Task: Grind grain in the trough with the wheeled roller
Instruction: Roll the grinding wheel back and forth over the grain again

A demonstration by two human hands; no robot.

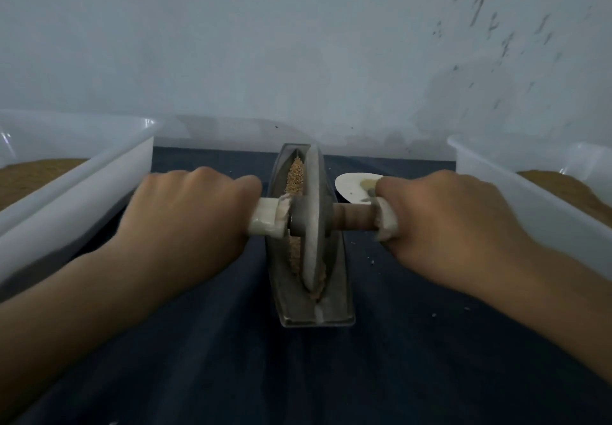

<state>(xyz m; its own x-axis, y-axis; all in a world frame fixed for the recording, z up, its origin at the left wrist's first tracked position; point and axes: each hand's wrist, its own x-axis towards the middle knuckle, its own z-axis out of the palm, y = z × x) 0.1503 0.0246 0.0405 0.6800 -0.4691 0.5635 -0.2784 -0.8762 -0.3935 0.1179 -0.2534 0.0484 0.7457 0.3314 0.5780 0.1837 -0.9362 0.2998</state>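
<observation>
A narrow grey metal trough (341, 295) lies lengthwise on the dark cloth in front of me. A grey disc wheel (314, 219) stands upright in its groove, with tan grain (295, 176) heaped along the wheel's left side. A wooden axle (352, 216) runs through the wheel, its ends wrapped in pale tape. My left hand (188, 216) grips the left handle end, fingers curled round it. My right hand (443, 222) grips the right handle end the same way. Both handle ends are mostly hidden under my fists.
A clear plastic tub (109, 173) holding brown powder stands at the left, another tub (530, 192) with brown powder at the right. A small white dish (351, 186) lies behind my right hand. A pale wall rises just beyond the trough. Crumbs dot the dark cloth (298, 375).
</observation>
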